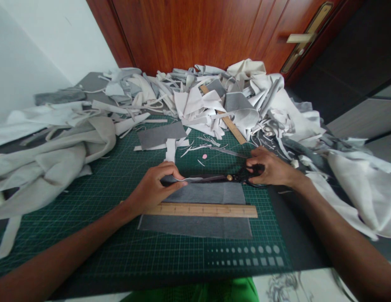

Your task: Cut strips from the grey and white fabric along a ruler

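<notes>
My right hand [266, 166] is closed round the black handles of a pair of scissors [229, 178], whose blades point left. Between thumb and fingers, my left hand [162, 182] pinches the edge of a grey fabric piece [208, 193], close to the blade tips. The blades lie along the fabric's far edge, and a thin lifted strip shows beside them. Across the fabric rests a wooden ruler [201, 209], below my left hand. A narrow cut strip [229, 152] lies just beyond the scissors.
A green cutting mat [113, 239] covers the table. Behind it are heaped white and grey fabric scraps [198, 102], with a second wooden ruler [233, 129] among them. A grey rectangle [160, 135] and a pink disc [204, 156] lie on the mat. Large cloth [56, 163] bunches at left.
</notes>
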Demonstrator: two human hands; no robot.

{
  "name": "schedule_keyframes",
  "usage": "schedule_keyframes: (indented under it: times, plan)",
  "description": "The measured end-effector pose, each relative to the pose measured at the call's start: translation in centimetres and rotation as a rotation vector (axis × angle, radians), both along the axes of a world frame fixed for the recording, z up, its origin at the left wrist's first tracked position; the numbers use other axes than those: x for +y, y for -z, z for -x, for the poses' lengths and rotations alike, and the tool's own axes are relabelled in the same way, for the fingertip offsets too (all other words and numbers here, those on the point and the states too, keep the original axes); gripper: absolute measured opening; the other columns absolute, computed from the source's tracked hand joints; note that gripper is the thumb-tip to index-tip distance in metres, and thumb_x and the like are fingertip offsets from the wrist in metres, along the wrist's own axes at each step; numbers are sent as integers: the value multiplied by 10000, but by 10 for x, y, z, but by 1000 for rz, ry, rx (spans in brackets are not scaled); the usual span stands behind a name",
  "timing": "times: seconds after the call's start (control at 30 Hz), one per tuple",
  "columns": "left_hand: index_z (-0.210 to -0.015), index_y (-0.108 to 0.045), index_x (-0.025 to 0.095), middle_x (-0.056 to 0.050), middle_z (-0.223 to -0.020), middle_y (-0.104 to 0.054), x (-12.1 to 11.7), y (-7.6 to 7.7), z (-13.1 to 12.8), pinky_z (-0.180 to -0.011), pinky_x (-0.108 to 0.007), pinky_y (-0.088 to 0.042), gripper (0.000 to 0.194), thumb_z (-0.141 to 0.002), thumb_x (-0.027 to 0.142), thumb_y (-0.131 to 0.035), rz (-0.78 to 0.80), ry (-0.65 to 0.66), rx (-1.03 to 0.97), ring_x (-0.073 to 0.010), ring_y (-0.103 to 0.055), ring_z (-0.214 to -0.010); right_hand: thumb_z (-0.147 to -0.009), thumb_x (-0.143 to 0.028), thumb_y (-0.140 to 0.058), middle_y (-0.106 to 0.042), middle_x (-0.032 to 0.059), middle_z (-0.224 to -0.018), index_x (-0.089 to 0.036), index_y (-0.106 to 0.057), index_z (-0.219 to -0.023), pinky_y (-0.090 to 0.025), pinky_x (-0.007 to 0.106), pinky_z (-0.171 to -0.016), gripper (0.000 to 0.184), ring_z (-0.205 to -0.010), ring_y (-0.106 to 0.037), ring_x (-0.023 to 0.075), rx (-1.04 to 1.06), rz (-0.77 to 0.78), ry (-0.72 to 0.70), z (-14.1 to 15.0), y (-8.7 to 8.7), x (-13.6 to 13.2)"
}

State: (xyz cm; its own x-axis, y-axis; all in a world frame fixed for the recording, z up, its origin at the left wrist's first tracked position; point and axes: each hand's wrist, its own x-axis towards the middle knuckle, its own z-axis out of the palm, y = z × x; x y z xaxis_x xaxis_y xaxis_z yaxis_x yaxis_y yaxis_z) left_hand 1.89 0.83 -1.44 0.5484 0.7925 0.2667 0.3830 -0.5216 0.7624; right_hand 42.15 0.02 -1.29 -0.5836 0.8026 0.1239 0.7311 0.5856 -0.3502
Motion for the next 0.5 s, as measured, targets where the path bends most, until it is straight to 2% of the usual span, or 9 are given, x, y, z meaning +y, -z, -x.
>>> schedule_keyframes:
  times: [0.5]
  plan:
    - [-767, -669, 207, 6, -798, -676, -1, -2, 1, -763, -299, -468, 203, -930, 308, -734, -3, 2, 26, -171, -634, -777, -781, -292, -831, -515, -23, -714, -245, -608, -703, -355, 366, -755, 240, -736, -504, 186, -6, -12, -1, 1, -2, 0]
